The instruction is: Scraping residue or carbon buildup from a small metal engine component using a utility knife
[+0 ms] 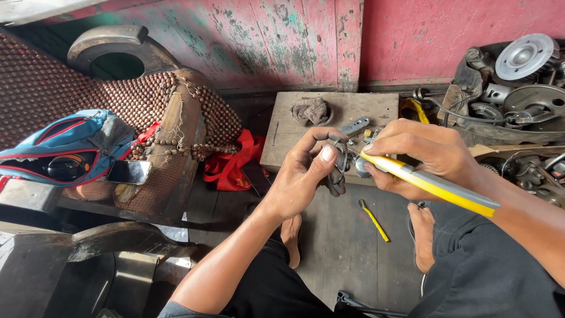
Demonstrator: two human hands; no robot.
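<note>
Left hand (306,171) pinching a small dark metal part (339,168) above the floor, grip clamped on it between thumb and fingers. Right hand (421,156) wrapping shut around a yellow-and-grey handled tool (432,185), tip meeting the part. Lying beyond on a low wooden board (376,106): a crumpled rag (312,111) and small metal bits. Gaping open at left, a blue bag (70,147) holding a dark round object (62,168). Resting on the floor planks, a yellow tool (374,219).
</note>
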